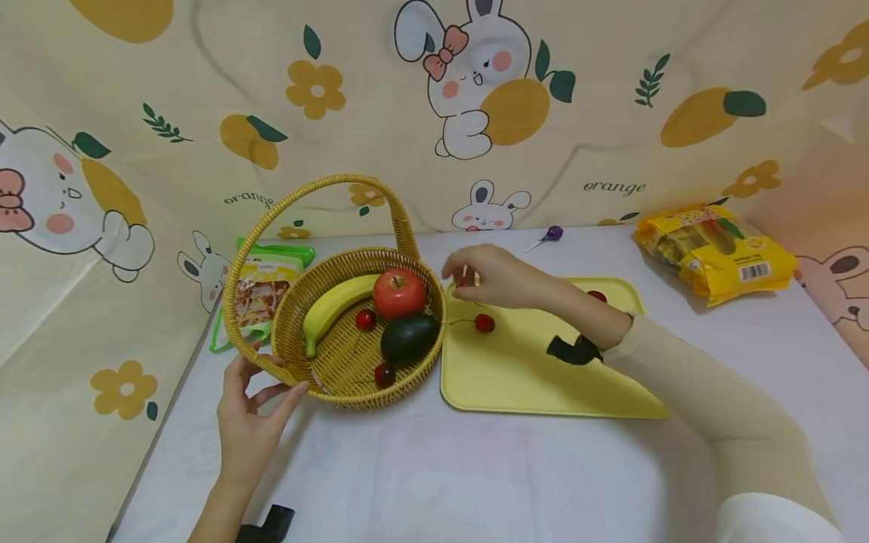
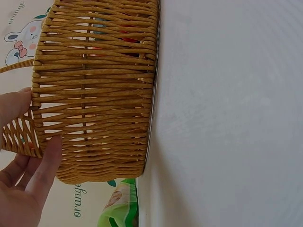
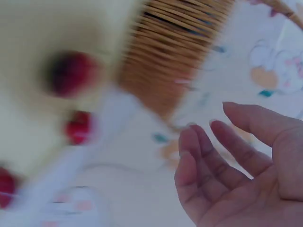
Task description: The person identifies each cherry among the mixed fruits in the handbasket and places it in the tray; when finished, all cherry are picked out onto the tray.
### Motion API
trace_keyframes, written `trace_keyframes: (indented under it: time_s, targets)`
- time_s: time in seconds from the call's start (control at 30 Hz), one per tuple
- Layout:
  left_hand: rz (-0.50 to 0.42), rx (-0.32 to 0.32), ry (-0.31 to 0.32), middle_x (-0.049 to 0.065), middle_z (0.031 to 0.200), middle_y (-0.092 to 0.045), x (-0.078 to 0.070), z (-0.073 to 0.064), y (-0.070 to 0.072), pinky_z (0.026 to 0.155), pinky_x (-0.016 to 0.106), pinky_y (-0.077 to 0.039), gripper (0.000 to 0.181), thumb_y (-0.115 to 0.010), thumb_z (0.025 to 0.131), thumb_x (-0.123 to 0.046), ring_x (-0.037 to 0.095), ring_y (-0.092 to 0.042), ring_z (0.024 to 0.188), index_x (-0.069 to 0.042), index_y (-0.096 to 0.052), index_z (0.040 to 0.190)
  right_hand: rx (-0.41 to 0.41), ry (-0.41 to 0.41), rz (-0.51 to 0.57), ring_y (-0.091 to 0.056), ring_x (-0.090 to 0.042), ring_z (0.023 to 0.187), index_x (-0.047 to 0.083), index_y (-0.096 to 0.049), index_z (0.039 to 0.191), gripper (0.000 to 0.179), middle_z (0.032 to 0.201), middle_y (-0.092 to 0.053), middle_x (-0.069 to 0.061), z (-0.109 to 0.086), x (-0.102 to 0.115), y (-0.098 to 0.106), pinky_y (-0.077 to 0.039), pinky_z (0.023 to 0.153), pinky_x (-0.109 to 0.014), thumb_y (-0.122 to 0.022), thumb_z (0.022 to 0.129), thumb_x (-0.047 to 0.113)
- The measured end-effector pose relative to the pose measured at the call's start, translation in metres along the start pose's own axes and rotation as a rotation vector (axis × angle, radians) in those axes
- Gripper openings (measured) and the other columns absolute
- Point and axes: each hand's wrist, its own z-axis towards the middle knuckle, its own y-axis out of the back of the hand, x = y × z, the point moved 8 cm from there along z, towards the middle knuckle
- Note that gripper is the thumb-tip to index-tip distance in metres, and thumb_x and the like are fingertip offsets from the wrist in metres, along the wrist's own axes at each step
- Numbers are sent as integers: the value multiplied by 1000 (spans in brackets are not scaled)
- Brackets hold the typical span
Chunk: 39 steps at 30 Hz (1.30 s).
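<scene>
A wicker basket (image 1: 366,400) with a tall handle holds a banana (image 1: 337,305), a red apple (image 1: 399,293), a dark green avocado-shaped fruit (image 1: 409,339) and two cherries (image 1: 366,320). At its near left side, my left hand (image 1: 253,422) grips the base of the handle at the rim, thumb outside the weave (image 2: 94,123). My right hand (image 1: 502,277) is over the left end of a yellow tray (image 1: 529,392), just right of the basket. Its fingers are loosely bent with nothing between them (image 3: 241,175). A cherry (image 1: 484,323) lies on the tray below that hand.
Another cherry (image 1: 597,296) shows at the tray's far side, partly behind my right forearm. Behind the tray lies a purple lollipop (image 1: 554,234). A yellow snack bag (image 1: 720,253) is at the back right, and a green-edged packet (image 1: 261,290) stands behind the basket's left side.
</scene>
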Motion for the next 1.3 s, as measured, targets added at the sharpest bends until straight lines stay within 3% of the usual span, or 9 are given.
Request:
trace_keyframes:
  time_s: [0.1,0.23,0.33,0.43,0.57,0.7,0.83,1.3]
  targets:
    - [-8,-11,-23,22,112,-53,1,0,2,75,14,-58,88,-75,62,33,18,-54,106,12,-40,140,77,57,-26,-64,-23,88,-2,-69,108,20,102,-68,-14,41,38,-1,-58,78,-34,-70,90,4]
    - [-19,-13,-20,20,114,-53,4,-1,3,75,14,-59,88,-74,61,34,18,-54,106,13,-40,140,312,63,-96,-62,-25,100,-1,-67,118,28,113,-66,-15,94,73,-39,-54,84,-29,-71,90,5]
    - [-15,-2,10,19,115,-53,5,-1,1,75,16,-59,88,-74,63,33,18,-54,107,10,-41,141,475,29,-167,-59,-22,106,-1,-64,125,37,125,-62,-14,119,80,-77,-54,83,-25,-70,89,0]
    - [-12,11,42,21,115,-53,5,-2,-1,76,18,-60,88,-75,66,30,18,-54,108,5,-41,143,569,-8,-195,-56,-18,106,1,-64,127,40,133,-57,-10,134,77,-105,-53,78,-21,-70,88,-2]
    - [-15,24,61,26,116,-51,5,-2,-3,76,19,-60,89,-75,67,29,19,-54,109,3,-41,144,619,-31,-88,-57,-18,111,2,-64,126,41,131,-56,-7,144,68,-121,-54,79,-21,-74,87,0]
    - [-10,21,51,26,116,-51,5,-2,-3,76,19,-60,89,-76,67,28,19,-54,108,2,-41,144,657,-20,38,-60,-25,116,-1,-63,128,45,129,-61,-13,148,58,-122,-56,86,-25,-76,85,-1]
    - [-2,14,28,25,116,-51,5,-2,-3,75,18,-60,90,-76,66,28,20,-54,108,1,-42,144,683,-41,75,-59,-27,118,-1,-62,130,48,129,-62,-19,149,48,-120,-56,89,-28,-75,84,-6]
    - [20,17,29,22,114,-52,3,-1,-1,76,17,-59,88,-76,67,28,18,-54,108,2,-42,143,821,-51,-255,-56,-13,86,5,-76,107,25,105,-70,-3,145,42,-142,-52,68,-23,-76,84,-4]
